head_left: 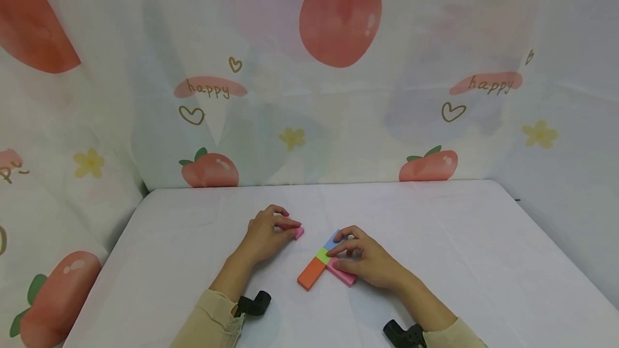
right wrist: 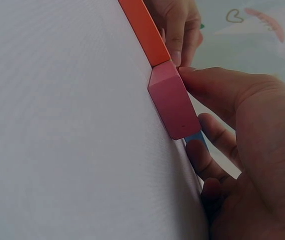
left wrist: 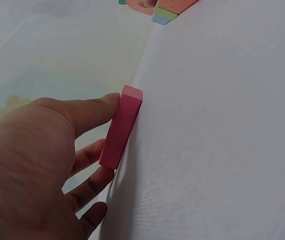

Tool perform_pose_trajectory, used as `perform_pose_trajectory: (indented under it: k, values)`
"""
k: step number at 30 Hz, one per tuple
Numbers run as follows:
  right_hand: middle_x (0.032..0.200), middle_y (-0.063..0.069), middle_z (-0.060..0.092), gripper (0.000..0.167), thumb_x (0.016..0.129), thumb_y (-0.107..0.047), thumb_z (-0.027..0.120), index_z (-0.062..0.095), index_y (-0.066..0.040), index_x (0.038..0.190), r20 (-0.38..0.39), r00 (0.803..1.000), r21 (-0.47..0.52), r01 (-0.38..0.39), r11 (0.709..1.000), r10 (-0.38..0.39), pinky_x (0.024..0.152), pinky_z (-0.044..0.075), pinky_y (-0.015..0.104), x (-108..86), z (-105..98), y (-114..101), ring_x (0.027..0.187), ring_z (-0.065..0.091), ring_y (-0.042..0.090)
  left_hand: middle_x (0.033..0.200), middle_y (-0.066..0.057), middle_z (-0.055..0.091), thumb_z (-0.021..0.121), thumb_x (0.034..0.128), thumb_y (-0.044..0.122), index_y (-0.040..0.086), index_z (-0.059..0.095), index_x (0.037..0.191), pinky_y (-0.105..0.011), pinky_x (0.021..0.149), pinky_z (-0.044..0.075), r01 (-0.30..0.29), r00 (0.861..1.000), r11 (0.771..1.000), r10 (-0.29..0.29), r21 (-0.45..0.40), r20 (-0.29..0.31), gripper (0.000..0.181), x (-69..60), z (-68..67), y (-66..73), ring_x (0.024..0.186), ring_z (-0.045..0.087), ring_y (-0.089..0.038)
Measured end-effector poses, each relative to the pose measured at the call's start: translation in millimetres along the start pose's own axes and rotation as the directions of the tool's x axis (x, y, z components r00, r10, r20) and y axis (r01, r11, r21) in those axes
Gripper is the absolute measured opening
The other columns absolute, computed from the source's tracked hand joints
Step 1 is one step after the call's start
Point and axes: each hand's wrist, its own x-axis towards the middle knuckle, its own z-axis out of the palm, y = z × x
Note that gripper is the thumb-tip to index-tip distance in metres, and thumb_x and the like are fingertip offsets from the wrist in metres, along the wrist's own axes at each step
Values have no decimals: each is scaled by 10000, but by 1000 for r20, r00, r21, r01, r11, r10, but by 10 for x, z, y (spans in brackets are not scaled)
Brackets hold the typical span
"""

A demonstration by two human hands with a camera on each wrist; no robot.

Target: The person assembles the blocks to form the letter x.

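My left hand (head_left: 267, 234) pinches a small pink block (head_left: 299, 233) between thumb and fingers, just above the white table. In the left wrist view this block (left wrist: 122, 127) looks long and square-ended. To its right, an orange block (head_left: 311, 274), a green block (head_left: 323, 255) and a blue block (head_left: 333, 240) lie end to end in a slanting row. Another pink block (head_left: 342, 273) juts from the row toward the lower right. My right hand (head_left: 369, 261) is over these blocks. Its thumb touches the jutting pink block (right wrist: 175, 107), and its loosely bent fingers reach the green and blue ones.
A white cloth covers the table (head_left: 425, 219). Behind and to the left hangs a pale curtain (head_left: 338, 117) printed with fruit, flowers and the word happy. Black wrist cameras (head_left: 256, 303) sit on both wrists below the beige sleeves (head_left: 208, 321).
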Motion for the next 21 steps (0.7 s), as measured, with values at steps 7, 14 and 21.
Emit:
perform_pose_trajectory:
  k: [7,14,21]
  values:
    - [1309,-7,544,192,907,-236,795,805,-296,1088,-3,1000,-8,6,1000,-6,916,433,282,5,4,21,1140,524,192,1235,50,614,812,901,296,331,839,1032,-500,1023,330,-18,1000,1000,18,2,7,139,8,0,-10,1202,542,-236]
    - [1306,0,546,195,904,-230,797,806,-291,1089,-5,1000,-6,12,1000,-12,911,434,274,4,6,28,1132,530,183,1223,52,616,817,896,283,329,842,1021,-500,1019,328,-34,999,999,34,-9,14,136,7,-10,-9,1197,546,-236]
    - [1304,-4,545,197,905,-229,797,804,-299,1089,-6,1000,-8,11,1000,-11,917,432,275,8,7,38,1137,528,187,1225,46,619,817,895,277,325,842,1026,-503,1026,323,-47,999,999,47,-13,24,142,6,-26,-5,1203,550,-239]
